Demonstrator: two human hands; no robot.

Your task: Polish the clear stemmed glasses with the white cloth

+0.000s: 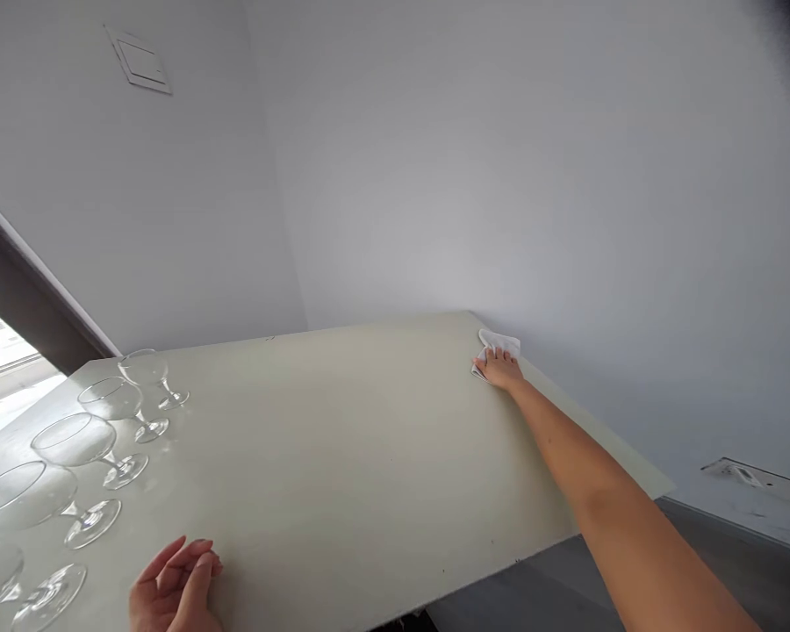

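At the far right corner of the pale table (342, 439), my right hand (502, 369) presses down on a folded white cloth (506, 342), its arm stretched out. The fingers lie over the cloth and partly cover it. Near the table's front left, my left hand (176, 592) rests palm up with loosely curled fingers and nothing in it. Closest to that hand is a row of clear stemmed glasses, among them a near glass (92, 523) and a far glass (173, 399), all upright along the left side.
Grey-white walls meet behind the table, and its far edge runs along them. A switch plate (141, 63) is on the left wall. A dark window frame (36, 281) stands at the left. Beyond the right edge are the grey floor (533, 588) and a wall plate (741, 475).
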